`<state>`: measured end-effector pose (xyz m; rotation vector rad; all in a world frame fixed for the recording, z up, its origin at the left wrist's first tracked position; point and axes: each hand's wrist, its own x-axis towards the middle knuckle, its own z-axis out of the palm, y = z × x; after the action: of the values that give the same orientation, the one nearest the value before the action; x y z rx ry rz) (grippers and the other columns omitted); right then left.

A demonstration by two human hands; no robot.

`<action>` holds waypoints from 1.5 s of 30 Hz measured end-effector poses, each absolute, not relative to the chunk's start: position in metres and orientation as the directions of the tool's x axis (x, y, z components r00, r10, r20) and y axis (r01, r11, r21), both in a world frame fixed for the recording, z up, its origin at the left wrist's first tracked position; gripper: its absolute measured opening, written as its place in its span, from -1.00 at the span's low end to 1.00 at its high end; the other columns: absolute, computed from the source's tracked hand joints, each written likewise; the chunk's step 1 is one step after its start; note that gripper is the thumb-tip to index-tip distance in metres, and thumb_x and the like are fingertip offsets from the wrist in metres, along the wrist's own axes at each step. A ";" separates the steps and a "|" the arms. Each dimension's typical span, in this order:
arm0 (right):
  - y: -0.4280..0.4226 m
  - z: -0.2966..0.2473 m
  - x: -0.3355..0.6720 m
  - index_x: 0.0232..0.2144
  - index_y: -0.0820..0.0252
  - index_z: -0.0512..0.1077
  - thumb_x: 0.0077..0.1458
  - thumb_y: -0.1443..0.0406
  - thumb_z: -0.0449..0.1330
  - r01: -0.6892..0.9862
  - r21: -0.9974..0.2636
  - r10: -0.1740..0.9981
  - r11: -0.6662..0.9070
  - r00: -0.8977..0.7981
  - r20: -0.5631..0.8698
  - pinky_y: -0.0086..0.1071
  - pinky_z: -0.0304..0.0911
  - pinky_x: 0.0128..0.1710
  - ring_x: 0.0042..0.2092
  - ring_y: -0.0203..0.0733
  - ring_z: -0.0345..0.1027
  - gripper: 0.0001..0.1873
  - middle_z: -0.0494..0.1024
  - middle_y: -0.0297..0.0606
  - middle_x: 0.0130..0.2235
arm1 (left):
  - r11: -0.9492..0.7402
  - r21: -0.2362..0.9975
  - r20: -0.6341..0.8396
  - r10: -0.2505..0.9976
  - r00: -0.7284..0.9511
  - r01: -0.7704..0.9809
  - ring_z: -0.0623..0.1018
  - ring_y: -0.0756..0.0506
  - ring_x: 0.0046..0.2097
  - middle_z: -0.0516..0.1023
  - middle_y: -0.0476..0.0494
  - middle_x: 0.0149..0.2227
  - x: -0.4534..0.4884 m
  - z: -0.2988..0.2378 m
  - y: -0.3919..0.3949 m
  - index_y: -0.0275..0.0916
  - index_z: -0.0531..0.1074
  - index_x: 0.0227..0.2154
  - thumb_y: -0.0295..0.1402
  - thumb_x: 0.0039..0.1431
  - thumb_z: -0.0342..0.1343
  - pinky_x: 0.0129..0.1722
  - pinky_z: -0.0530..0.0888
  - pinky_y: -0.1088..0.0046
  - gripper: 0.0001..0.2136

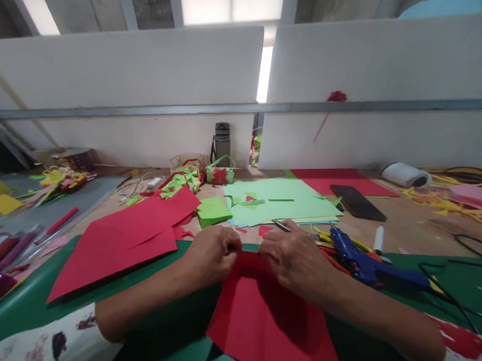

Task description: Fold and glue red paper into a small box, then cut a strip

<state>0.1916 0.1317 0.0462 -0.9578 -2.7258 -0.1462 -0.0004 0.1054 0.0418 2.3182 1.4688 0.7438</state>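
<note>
In the head view, a creased sheet of red paper (268, 314) hangs toward me over the green mat (159, 325). My left hand (216, 252) pinches its far left corner, fingers curled. At the far right corner my right hand (289, 256) is closed on the same sheet, its fingers hiding the edge. A dark pen (281, 226) pokes out beyond the right hand's knuckles; whether the hand holds it I cannot tell. Beside my right wrist lie a blue glue gun (362, 260) and some red- and yellow-handled tools (329, 246), partly covered.
Red sheets (126, 235) lie left, pale green sheets (282, 194) ahead. A small green paper basket (220, 174) stands before a grey bottle (223, 141). Farther right are a phone (357, 202), a white marker (379, 239) and a black cable (453, 298). A white partition (138, 72) closes off the back.
</note>
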 end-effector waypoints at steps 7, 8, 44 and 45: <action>0.134 0.045 0.192 -0.59 0.21 0.38 0.02 0.50 0.05 0.620 0.013 0.598 0.784 -0.761 0.252 -0.23 -0.05 -0.13 -0.42 -0.29 0.21 -0.76 0.45 -0.34 -0.50 | -0.415 0.438 0.236 0.909 0.343 0.797 0.43 -0.02 -0.44 0.49 -0.06 -0.51 0.001 0.046 0.101 -0.32 0.47 -0.55 -0.65 -0.14 0.01 -0.46 0.25 0.53 -0.82; 0.133 0.044 0.192 -0.60 0.21 0.38 0.02 0.51 0.05 0.619 0.012 0.597 0.785 -0.762 0.251 -0.23 -0.05 -0.13 -0.43 -0.29 0.21 -0.76 0.44 -0.35 -0.51 | -0.419 0.420 0.238 0.907 0.348 0.805 0.45 -0.05 -0.40 0.51 -0.09 -0.48 0.001 0.047 0.101 -0.32 0.49 -0.52 -0.62 -0.10 0.04 -0.44 0.26 0.50 -0.85; 0.124 0.078 0.197 -0.25 0.16 0.47 -0.14 0.29 0.35 0.739 -0.149 0.740 0.657 -0.670 -0.060 -0.17 0.05 -0.13 -0.21 -0.06 0.38 -0.68 0.57 -0.24 -0.28 | -0.525 0.170 0.170 0.849 0.500 0.834 0.36 0.00 -0.46 0.43 -0.05 -0.52 0.004 0.053 0.099 -0.29 0.42 -0.64 -0.60 -0.07 0.06 -0.50 0.09 0.48 -0.85; 0.124 0.079 0.198 -0.30 0.16 0.48 -0.15 0.28 0.35 0.737 -0.150 0.738 0.659 -0.672 -0.061 -0.22 0.07 -0.18 -0.24 -0.07 0.38 -0.73 0.57 -0.26 -0.32 | -0.525 0.170 0.170 0.849 0.500 0.834 0.35 0.01 -0.46 0.42 -0.05 -0.52 0.005 0.053 0.098 -0.29 0.41 -0.65 -0.60 -0.07 0.05 -0.51 0.08 0.47 -0.84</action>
<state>0.1978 0.1243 0.0793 -1.2699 -2.8566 0.2547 0.0046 0.0981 0.0534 2.6642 1.4961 0.3592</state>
